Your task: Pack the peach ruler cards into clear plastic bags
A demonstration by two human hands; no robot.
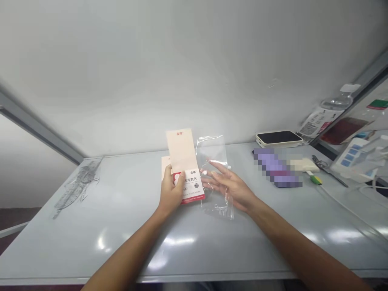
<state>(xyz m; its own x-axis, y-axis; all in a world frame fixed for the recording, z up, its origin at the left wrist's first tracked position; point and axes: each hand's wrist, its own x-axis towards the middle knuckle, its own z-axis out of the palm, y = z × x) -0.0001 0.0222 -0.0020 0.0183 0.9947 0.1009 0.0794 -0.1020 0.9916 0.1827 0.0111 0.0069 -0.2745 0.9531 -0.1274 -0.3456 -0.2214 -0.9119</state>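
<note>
The left hand [171, 190] pinches a paper pack [188, 178] between thumb and fingers, above the middle of the desk [75, 242]. The right hand [230, 188] is spread wide, its fingers over a clear bag [215, 182] (thin and slippery). A soft pinch could drop the pack. A black and white box [279, 138] sits by the far edge, and scissors [321, 166] lie toward the right edge, well apart from the hands.
</note>
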